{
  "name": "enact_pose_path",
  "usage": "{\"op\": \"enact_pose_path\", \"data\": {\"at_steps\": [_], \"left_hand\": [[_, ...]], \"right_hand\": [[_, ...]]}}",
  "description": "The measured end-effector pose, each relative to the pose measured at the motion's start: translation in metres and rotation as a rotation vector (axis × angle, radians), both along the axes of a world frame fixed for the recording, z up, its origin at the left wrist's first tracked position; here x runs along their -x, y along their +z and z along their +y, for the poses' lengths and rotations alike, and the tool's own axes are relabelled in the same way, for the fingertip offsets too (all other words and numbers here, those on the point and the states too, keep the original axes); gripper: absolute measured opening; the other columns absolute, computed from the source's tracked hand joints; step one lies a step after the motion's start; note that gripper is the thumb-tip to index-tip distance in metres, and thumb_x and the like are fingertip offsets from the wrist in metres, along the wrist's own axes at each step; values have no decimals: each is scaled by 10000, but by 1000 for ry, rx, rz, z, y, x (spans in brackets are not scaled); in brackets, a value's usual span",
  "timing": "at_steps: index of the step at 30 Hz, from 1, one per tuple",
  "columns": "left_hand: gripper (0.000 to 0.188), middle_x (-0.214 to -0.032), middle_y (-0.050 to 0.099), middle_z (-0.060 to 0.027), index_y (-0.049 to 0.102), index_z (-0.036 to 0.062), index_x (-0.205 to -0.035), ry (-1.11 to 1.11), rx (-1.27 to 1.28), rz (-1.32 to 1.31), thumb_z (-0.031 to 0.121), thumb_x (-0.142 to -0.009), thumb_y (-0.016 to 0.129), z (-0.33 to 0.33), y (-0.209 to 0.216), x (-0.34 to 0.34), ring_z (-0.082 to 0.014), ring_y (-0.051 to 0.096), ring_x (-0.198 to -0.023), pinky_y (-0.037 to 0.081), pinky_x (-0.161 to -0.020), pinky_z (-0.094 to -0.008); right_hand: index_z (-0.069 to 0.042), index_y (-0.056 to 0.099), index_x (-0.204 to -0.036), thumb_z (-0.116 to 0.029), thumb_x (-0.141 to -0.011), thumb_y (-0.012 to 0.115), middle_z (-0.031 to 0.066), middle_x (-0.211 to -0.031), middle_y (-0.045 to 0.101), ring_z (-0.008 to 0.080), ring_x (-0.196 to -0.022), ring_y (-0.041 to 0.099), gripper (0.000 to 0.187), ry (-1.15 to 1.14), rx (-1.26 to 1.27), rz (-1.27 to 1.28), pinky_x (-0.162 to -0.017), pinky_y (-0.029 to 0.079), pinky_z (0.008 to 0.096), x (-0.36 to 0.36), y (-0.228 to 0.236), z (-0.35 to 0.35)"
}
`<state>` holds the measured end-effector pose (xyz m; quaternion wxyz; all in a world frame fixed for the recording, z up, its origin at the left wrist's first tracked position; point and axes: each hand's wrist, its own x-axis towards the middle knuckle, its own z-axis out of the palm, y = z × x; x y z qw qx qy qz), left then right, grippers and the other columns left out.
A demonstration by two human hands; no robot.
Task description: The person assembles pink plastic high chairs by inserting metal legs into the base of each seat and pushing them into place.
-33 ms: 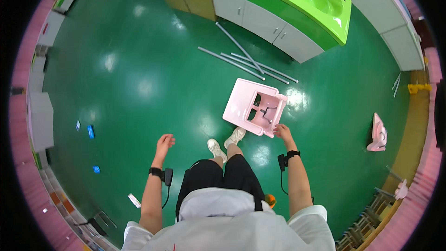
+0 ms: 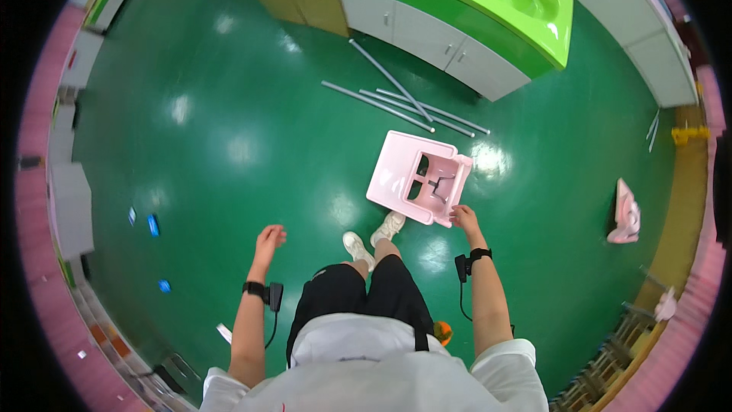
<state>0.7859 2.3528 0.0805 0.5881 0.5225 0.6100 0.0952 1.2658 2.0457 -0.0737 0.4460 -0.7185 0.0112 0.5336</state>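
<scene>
A pale pink high-chair seat (image 2: 454, 190) with a broad flat tray (image 2: 397, 171) lies ahead of me, slightly to the right, with a dark strap inside it. In the picture my right hand (image 2: 463, 217) overlaps its near right corner, fingers loosely bent and apart; whether they touch the seat cannot be made out. My left hand (image 2: 271, 238) hangs over the green floor to the left of my feet, holding nothing, fingers loosely spread. Several grey tubes (image 2: 379, 106) rest on the floor just beyond the seat, one crossing over others.
My white shoe (image 2: 389, 226) is close against the tray's near edge. A green sink unit (image 2: 450, 11) with white doors stands at the back. On the right lies another pink piece (image 2: 627, 217). Small blue objects (image 2: 153, 225) are on the floor at left; stacked chairs (image 2: 610, 355) stand lower right.
The room has shifted slightly in the picture as my head moved. Both hands, the high-chair seat and the tubes otherwise look the same.
</scene>
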Motion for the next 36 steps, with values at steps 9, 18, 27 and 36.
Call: {"op": "enact_pose_path", "data": {"at_steps": [9, 18, 27, 36], "left_hand": [[290, -930, 665, -75, 617, 21, -1077, -195, -15, 240, 257, -969, 489, 89, 94, -4, -143, 628, -819, 484, -742, -273], [291, -915, 656, -66, 608, 13, -1079, -330, 37, 288, 246, -974, 470, 199, 53, -88, -142, 618, -825, 481, -774, -278], [235, -938, 647, -56, 602, 6, -1084, -597, 192, 242, 170, -955, 494, 190, 28, -149, -143, 605, -878, 470, -820, -282], [338, -1121, 641, -111, 583, -2, -1171, -609, 563, -43, 254, -982, 467, 159, -25, -218, -179, 600, -1029, 443, -930, -312]], "right_hand": [[37, 500, -1199, -329, -665, 772, 237, -1125, 597, 348, -1041, 588, 702, -158, 419, -445, -902, 466, 402, 31, -61, 20], [-16, 466, -1129, -202, -719, 662, 232, -1102, 565, 430, -995, 579, 491, -63, 902, -453, -902, 471, 466, 33, -81, 76], [38, 384, -1357, -67, -641, 650, 241, -1213, 440, 392, -1144, 397, 771, -220, 680, -711, -1040, 314, 453, 69, -74, 56], [47, 338, -1373, -76, -553, 705, 236, -1052, 412, 385, -1013, 399, 907, -105, 518, -990, -926, 327, 480, 132, 60, 165]]}}
